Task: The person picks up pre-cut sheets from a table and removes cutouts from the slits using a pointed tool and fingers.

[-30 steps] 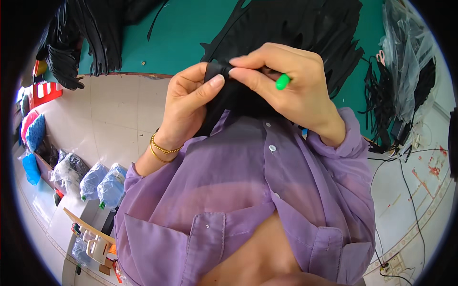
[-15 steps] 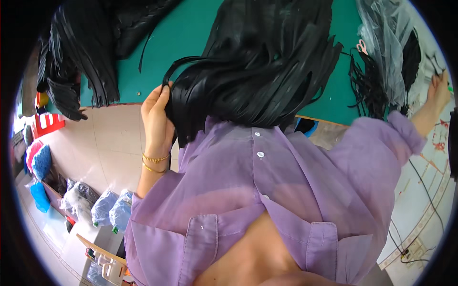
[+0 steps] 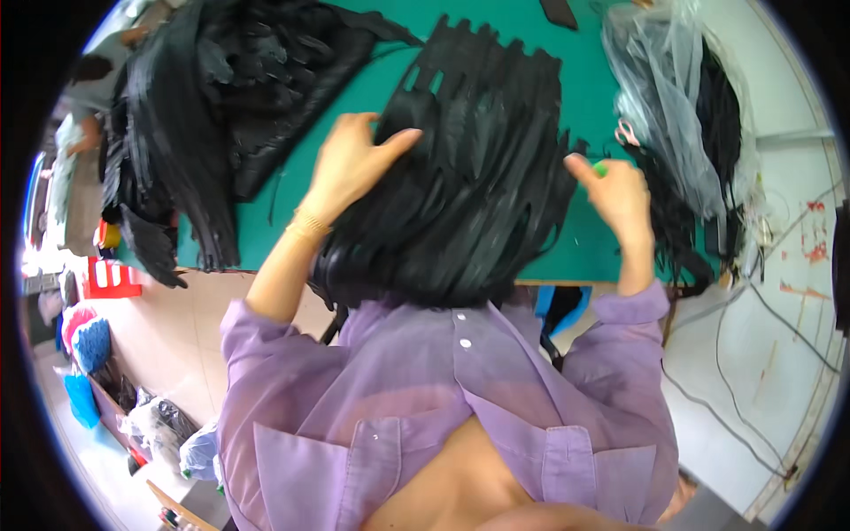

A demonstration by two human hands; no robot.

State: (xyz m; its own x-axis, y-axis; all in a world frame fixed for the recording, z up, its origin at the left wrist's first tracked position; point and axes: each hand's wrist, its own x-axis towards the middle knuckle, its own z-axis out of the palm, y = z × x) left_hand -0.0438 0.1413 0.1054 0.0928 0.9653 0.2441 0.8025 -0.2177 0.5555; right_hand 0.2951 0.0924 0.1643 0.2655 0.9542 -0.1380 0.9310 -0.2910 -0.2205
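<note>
A wide black sheet (image 3: 478, 168) of thin, leather-like material, slit into many long strips, lies before me. Its near end hangs over the table edge against my shirt. At its upper left edge, my left hand (image 3: 354, 164) rests with thumb and fingers apart. My right hand (image 3: 620, 199) is just beside its right edge, fingers curled round a small green object (image 3: 600, 169), mostly hidden, with the thumb pointing toward the strips. Both hands are slightly blurred.
More black stripped pieces (image 3: 177, 133) are heaped at the left of the green table (image 3: 350, 93). At the right lie a clear plastic bag (image 3: 655, 80), pink-handled scissors (image 3: 627, 133) and black strips (image 3: 677, 221). A dark flat phone-like object (image 3: 560, 12) lies at the back. Cables (image 3: 722, 420) hang at the right.
My right hand has come in from the far right to the sheet's right edge. My left hand has left the strips' near left corner and moved up the sheet. The view has shifted.
</note>
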